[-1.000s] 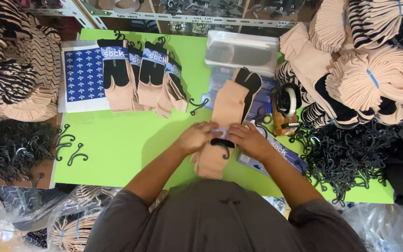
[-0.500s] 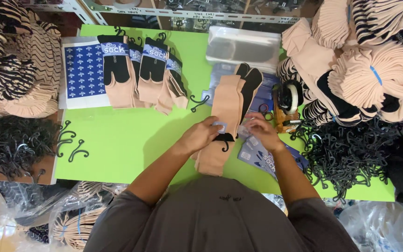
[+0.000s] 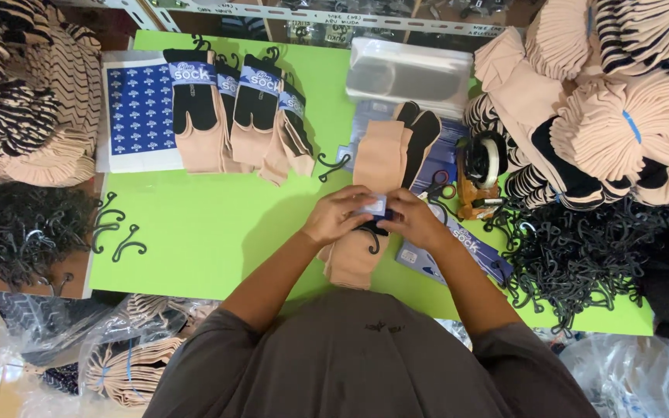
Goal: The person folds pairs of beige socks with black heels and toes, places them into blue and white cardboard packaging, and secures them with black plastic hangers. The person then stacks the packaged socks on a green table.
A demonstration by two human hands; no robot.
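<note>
Two hands together over beige socks (image 3: 365,193) on green desk (image 3: 210,224), left hand (image 3: 340,215) and right hand (image 3: 413,219) pinching a small label (image 3: 373,206), black hook (image 3: 371,233) beneath.

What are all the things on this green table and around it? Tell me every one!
Sock pair in hand: one, beige with black toes, table middle, a black hook on it.
Paper label: one, blue and white, between both hands.
Packed socks: about four pairs, beige and black with blue bands, upper left.
Label sheet: one, blue and white, far left.
Loose hooks: a few, black, left edge.
Hook pile: many, black, right side.
Plastic bags: a clear stack, top middle.
Tape roll: one, black and clear, right of middle.
Sock bundles: many, beige, top right.
Table: one, bright green.
Left hand: on the label.
Right hand: on the label.
</note>
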